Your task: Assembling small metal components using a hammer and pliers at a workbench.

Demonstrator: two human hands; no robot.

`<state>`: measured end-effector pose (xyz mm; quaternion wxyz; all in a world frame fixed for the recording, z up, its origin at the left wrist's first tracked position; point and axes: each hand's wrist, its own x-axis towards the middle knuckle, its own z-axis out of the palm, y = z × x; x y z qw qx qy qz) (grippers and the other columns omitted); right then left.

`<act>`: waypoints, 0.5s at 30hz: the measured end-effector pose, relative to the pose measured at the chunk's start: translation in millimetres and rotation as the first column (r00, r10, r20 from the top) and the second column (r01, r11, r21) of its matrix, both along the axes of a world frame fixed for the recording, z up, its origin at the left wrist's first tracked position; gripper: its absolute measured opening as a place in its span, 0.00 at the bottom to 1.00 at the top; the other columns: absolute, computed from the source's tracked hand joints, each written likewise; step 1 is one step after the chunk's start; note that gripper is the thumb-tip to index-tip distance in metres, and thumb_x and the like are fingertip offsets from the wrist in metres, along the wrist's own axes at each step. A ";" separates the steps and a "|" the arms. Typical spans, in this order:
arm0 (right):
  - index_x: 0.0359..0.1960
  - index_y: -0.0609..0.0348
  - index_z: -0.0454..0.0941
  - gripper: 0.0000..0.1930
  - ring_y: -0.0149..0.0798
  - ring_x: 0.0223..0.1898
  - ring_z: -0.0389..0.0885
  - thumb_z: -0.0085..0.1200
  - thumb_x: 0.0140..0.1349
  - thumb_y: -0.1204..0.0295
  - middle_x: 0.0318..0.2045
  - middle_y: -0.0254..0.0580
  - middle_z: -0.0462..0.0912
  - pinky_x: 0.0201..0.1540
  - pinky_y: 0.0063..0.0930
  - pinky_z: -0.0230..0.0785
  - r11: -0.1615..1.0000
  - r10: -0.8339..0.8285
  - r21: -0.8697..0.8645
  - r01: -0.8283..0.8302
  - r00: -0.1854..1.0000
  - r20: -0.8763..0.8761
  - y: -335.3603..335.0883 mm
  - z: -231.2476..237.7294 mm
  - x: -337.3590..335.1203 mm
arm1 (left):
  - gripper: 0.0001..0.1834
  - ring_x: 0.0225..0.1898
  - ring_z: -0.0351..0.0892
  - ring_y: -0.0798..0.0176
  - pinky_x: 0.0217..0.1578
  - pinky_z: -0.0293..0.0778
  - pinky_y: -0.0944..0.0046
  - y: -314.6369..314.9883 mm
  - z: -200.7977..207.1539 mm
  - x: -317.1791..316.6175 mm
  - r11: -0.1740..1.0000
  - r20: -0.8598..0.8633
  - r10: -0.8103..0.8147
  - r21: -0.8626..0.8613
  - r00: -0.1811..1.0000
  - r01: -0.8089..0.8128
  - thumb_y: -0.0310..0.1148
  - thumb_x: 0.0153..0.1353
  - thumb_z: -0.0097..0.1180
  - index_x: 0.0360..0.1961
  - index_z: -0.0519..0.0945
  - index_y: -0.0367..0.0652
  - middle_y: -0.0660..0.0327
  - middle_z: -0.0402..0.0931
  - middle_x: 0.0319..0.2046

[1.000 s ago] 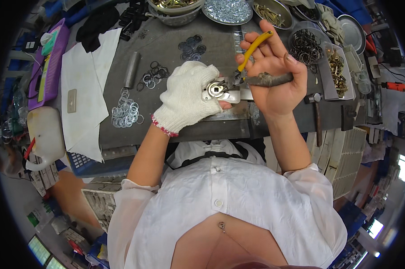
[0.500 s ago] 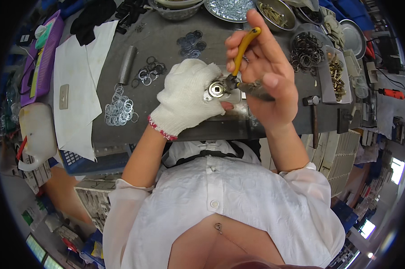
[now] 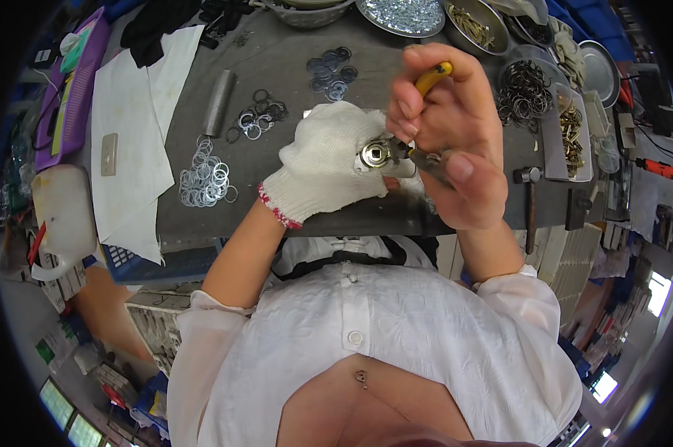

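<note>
Left grip (image 3: 329,153): gloved, clasping the metal fitting (image 3: 376,154).
Fitting's place: toward the near edge of the counter (image 3: 291,74).
Right grip (image 3: 463,138): bare, grasping yellow-handled pliers (image 3: 433,77), nose close beside hub.
Technique, probably: brace firmly, align squarely, squeeze gently.

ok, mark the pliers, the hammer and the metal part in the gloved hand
Pliers (image 3: 434,77): head view, on the yellow handle.
Hammer (image 3: 531,212): head view, on the brown handle.
Metal part (image 3: 374,154): head view, on its round, ringed fitting.
</note>
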<state>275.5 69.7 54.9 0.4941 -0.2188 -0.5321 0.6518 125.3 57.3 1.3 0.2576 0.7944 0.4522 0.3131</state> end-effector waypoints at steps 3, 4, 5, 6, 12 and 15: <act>0.57 0.69 0.61 0.38 0.26 0.33 0.58 0.49 0.39 0.66 0.35 0.36 0.66 0.37 0.17 0.55 0.996 -0.082 -0.038 0.080 0.996 -0.039 -5.9 0.7 -7.0 | 0.21 0.31 0.78 0.51 0.33 0.73 0.55 -2.5 -2.8 1.2 0.998 0.041 0.035 0.044 0.999 -0.037 0.43 0.34 0.72 0.30 0.78 0.46 0.59 0.77 0.25; 0.57 0.69 0.61 0.38 0.26 0.33 0.59 0.49 0.39 0.66 0.35 0.37 0.66 0.37 0.17 0.55 0.992 -0.118 -0.044 0.116 0.992 -0.033 -7.2 0.9 -8.2 | 0.23 0.31 0.79 0.53 0.34 0.73 0.54 -3.8 -3.5 1.5 0.995 0.054 0.065 0.069 0.996 -0.069 0.45 0.33 0.72 0.31 0.80 0.48 0.59 0.78 0.26; 0.57 0.69 0.61 0.38 0.26 0.33 0.59 0.49 0.39 0.66 0.35 0.37 0.66 0.37 0.17 0.55 0.992 -0.116 -0.045 0.115 0.993 -0.034 -7.4 -0.3 -8.0 | 0.23 0.31 0.79 0.53 0.34 0.73 0.54 -4.5 -4.3 1.8 0.995 0.052 0.067 0.069 0.996 -0.071 0.45 0.33 0.72 0.31 0.80 0.48 0.59 0.78 0.26; 0.59 0.67 0.59 0.39 0.28 0.34 0.60 0.52 0.43 0.61 0.36 0.38 0.65 0.39 0.20 0.56 0.993 -0.117 -0.022 0.116 0.993 -0.026 -7.6 -2.7 -6.7 | 0.21 0.30 0.78 0.52 0.33 0.73 0.55 -4.8 -5.5 2.4 0.991 0.028 0.092 0.090 0.995 -0.094 0.44 0.34 0.72 0.29 0.78 0.46 0.58 0.77 0.25; 0.62 0.68 0.56 0.42 0.33 0.40 0.67 0.52 0.47 0.55 0.42 0.43 0.67 0.45 0.24 0.60 0.998 -0.058 0.014 0.057 0.997 0.059 -1.2 0.3 -0.8 | 0.22 0.31 0.79 0.51 0.34 0.73 0.55 -0.5 3.5 3.0 0.998 -0.166 0.054 -0.011 0.985 -0.056 0.46 0.35 0.71 0.28 0.78 0.45 0.57 0.77 0.24; 0.62 0.69 0.57 0.41 0.35 0.45 0.68 0.49 0.46 0.58 0.45 0.45 0.68 0.49 0.26 0.61 0.991 -0.132 0.016 0.131 0.988 0.075 -8.7 7.5 -10.5 | 0.23 0.33 0.80 0.52 0.36 0.74 0.53 -0.5 9.2 4.2 0.988 -0.213 0.044 -0.137 0.976 -0.075 0.48 0.36 0.72 0.30 0.79 0.45 0.57 0.78 0.25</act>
